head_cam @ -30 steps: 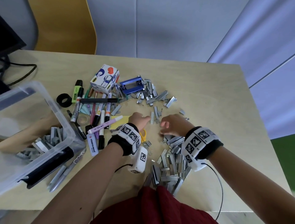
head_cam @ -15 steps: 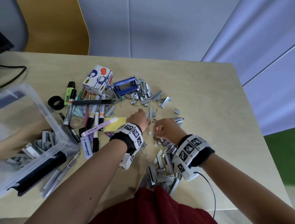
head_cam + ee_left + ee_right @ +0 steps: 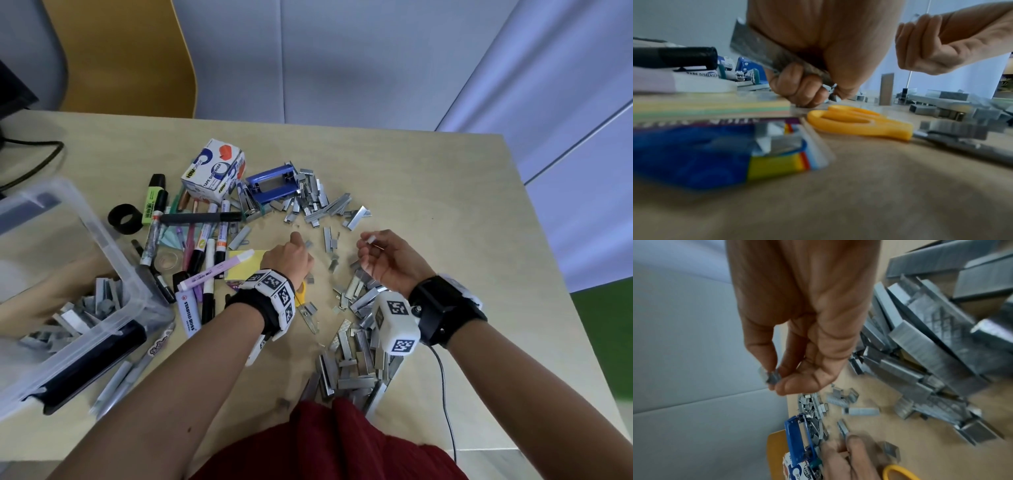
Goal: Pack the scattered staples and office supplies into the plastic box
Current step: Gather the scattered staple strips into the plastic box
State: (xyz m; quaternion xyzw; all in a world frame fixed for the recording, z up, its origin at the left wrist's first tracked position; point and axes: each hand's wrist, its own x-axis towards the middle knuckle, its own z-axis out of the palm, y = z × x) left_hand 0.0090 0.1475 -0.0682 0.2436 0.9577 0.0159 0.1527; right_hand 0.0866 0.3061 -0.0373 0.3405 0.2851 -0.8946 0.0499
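Note:
Grey staple strips lie scattered over the table, in a big pile near the front edge and a smaller one farther back. My left hand is low on the table between the piles. Its curled fingers grip a few staple strips. My right hand is raised off the table with the palm turned up, and pinches a short staple piece between thumb and fingertips. The clear plastic box stands at the left and holds several staple strips.
Markers and highlighters lie beside the box, with a black tape roll, a tape dispenser carton and a blue metal tool. Yellow-handled scissors and a sticky-note pad lie under my left wrist. A yellow chair stands behind the table.
My right hand has lifted off the table and turned palm up with a staple piece in its fingertips. My left hand stays low at the middle of the table.

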